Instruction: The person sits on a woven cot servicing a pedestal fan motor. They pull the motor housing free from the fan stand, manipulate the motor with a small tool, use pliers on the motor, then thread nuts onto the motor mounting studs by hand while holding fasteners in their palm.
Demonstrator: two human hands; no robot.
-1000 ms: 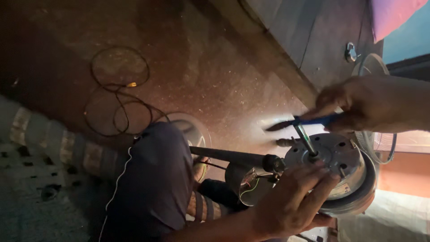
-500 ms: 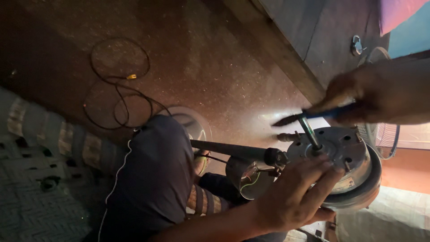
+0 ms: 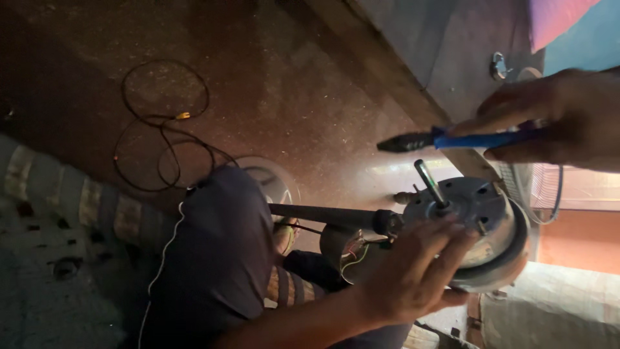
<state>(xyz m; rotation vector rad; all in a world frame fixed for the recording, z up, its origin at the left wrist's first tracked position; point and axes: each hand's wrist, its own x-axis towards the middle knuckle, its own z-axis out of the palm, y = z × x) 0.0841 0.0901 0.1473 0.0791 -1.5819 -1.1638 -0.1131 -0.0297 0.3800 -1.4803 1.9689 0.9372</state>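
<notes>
Over the dark floor [image 3: 271, 97], beside a raised knee [image 3: 219, 220]: left hand [image 3: 407, 278], fingers spread, cupping round grey fan motor [image 3: 481, 223] with upright shaft [image 3: 429, 183]; right hand [image 3: 555, 116], fingers pressed together, gripping blue-handled tool [image 3: 465, 139] just above.

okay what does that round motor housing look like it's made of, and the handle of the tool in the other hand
Motor housing: looks like cast metal, dull grey and unpainted, with drilled holes in its face and a shiny steel-looking shaft sticking out. Tool handle in the right hand: probably plastic or rubber, smooth bright blue with a black end, though motion blur hides its surface.
</notes>
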